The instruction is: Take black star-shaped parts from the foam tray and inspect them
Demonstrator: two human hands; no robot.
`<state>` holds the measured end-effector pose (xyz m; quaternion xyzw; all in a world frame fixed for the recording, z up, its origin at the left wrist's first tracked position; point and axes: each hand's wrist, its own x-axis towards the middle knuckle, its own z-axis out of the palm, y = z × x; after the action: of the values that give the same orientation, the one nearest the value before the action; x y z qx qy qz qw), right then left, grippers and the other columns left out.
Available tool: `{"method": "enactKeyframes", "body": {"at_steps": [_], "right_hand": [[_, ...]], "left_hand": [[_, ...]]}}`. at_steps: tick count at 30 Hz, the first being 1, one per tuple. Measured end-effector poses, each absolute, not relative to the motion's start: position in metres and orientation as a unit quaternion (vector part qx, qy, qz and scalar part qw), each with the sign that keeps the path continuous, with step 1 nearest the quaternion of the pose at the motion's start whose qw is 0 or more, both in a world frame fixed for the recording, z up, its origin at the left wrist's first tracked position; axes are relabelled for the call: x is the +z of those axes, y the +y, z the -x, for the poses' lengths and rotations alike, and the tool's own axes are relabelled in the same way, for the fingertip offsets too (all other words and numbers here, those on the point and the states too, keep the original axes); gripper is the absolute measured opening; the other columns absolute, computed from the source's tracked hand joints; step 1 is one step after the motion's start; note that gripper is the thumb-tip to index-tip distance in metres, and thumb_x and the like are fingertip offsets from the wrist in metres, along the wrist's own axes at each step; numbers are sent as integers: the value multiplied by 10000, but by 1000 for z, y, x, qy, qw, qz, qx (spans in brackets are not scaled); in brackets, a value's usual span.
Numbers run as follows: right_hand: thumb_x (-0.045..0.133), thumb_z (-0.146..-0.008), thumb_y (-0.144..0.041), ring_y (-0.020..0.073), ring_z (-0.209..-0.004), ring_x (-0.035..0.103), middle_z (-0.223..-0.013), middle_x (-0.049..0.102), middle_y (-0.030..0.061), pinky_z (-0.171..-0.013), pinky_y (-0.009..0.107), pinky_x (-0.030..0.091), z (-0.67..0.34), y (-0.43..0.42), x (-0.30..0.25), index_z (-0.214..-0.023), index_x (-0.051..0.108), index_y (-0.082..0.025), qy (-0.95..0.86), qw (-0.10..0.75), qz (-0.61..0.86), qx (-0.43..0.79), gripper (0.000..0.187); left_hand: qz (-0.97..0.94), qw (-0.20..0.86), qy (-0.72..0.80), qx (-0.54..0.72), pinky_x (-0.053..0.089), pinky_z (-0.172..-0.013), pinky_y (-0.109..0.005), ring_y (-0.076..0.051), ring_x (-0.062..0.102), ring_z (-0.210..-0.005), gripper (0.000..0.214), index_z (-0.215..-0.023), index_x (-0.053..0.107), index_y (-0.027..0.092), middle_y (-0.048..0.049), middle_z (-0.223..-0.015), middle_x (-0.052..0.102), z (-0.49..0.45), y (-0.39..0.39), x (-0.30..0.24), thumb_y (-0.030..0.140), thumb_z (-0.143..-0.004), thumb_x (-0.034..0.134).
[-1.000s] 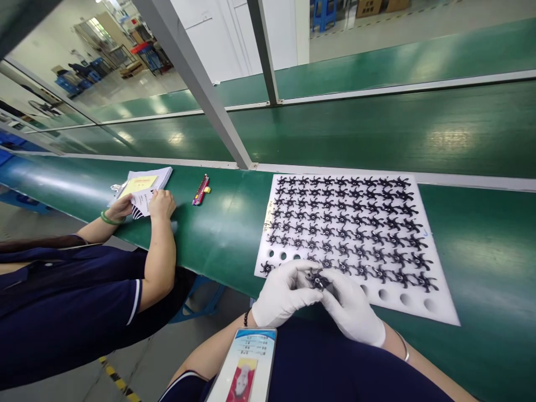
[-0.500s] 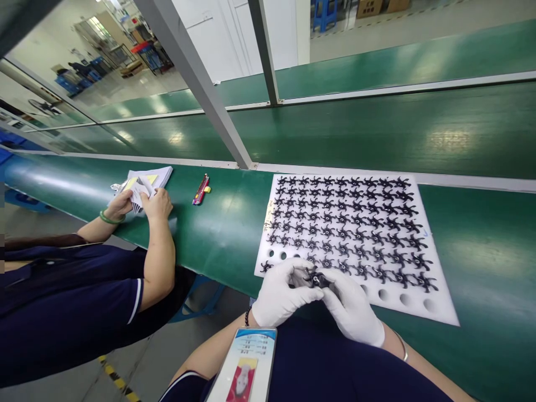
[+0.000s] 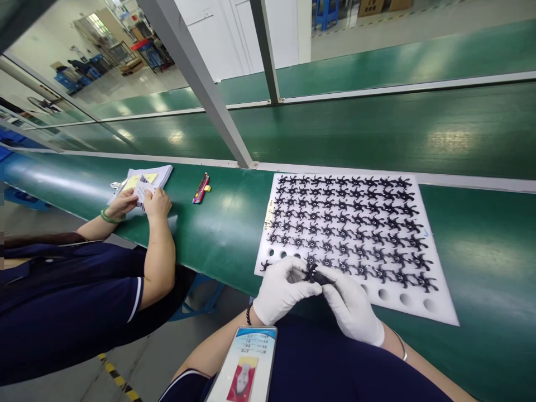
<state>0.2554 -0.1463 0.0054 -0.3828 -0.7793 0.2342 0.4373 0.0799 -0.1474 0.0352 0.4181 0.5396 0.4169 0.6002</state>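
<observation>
Both my hands wear white gloves and meet at the near edge of a white foam tray (image 3: pixel 439 310). My left hand (image 3: pixel 281 291) and my right hand (image 3: pixel 350 306) pinch one small black impeller (image 3: pixel 315 275) between their fingertips, just above the tray's front row. The tray holds several rows of the same black impellers (image 3: pixel 355 223), each seated in a round hole. Several holes in the front row (image 3: pixel 391 296) and at the near left (image 3: pixel 277 254) stand bare.
The tray lies on a green conveyor belt (image 3: pixel 481 245) with a grey frame post (image 3: pixel 218 106) crossing behind it. A co-worker on the left handles papers (image 3: pixel 144 184) on the belt. A red and yellow pen-like tool (image 3: pixel 201 188) lies nearby. A badge (image 3: pixel 245 363) hangs at my chest.
My hands have turned the black impeller a little between the fingertips, staying in the same place. The co-worker's hands have shifted the papers slightly.
</observation>
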Motion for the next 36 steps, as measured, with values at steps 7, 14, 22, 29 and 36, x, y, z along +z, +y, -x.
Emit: {"method": "enactKeyframes", "body": {"at_steps": [7, 14, 22, 29, 36], "right_hand": [[399, -1018, -154, 140, -861, 701, -1007, 708, 61, -721, 210, 597, -256, -150, 1, -1315, 518, -176, -742, 462, 401, 274, 320], [391, -1038, -227, 149, -838, 702, -998, 709, 63, -709, 231, 603, -255, -149, 2, -1318, 524, -167, -730, 458, 390, 323, 315], [439, -1030, -291, 149, -834, 711, -999, 716, 68, -727, 214, 600, -254, -147, 7, -1241, 555, -154, -765, 429, 427, 220, 278], [422, -1031, -258, 127, -761, 703, -939, 715, 55, -682, 198, 596, -256, -148, 6, -1231, 547, -142, -758, 436, 422, 241, 263], [441, -1029, -310, 182, -889, 710, -1044, 708, 91, -760, 274, 615, -254, -149, 5, -1241, 575, -161, -771, 431, 425, 198, 292]], "left_hand": [[-414, 648, 490, 410, 506, -678, -259, -129, 622, -673, 281, -849, 593, 94, -60, -735, 659, -80, -147, 34, 332, -781, 725], [-420, 650, 474, 421, 510, -628, -243, -114, 604, -612, 365, -771, 534, 106, -58, -666, 639, -80, -146, 37, 427, -798, 705], [-411, 643, 493, 417, 509, -590, -245, -107, 584, -562, 404, -712, 516, 123, -45, -629, 632, -83, -147, 40, 465, -777, 719], [-394, 662, 483, 416, 501, -608, -247, -111, 596, -580, 447, -800, 540, 106, -61, -675, 645, -81, -150, 37, 509, -763, 729], [-421, 576, 560, 420, 438, -581, -232, -92, 504, -574, 344, -734, 547, 122, -2, -625, 550, -85, -153, 35, 359, -655, 784]]}}
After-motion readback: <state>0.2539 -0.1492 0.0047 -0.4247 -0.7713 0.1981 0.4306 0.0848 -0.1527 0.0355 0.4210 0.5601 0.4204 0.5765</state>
